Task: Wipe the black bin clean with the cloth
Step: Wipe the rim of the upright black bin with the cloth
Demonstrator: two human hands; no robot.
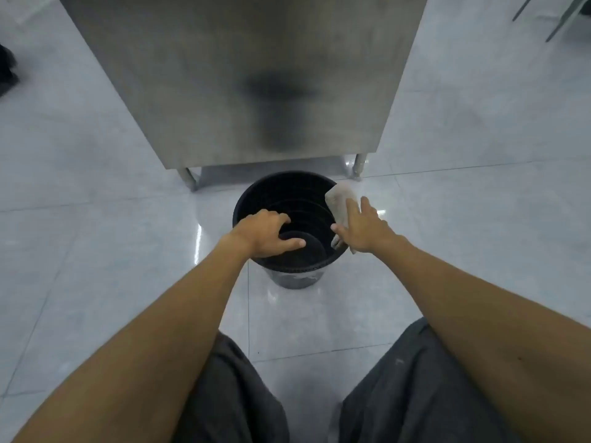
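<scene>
Left hand (267,231) grips black bin (294,279) rim; right hand (363,230), fingers flat, presses cloth (339,199); steel table (243,75) close behind.

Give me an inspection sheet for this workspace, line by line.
Surface: glossy pale tiled floor, light glare near the bin.
Job's things: black bin upright on the floor, inside looks empty; pale cloth lies over its right rim.
Clutter: nothing seen.
Hands: left hand grips the bin's near-left rim; right hand presses flat on the cloth.
Cables: nothing seen.
Surroundings: steel cabinet on short legs behind the bin; thin metal legs top right; dark object at the left edge, unclear.
</scene>
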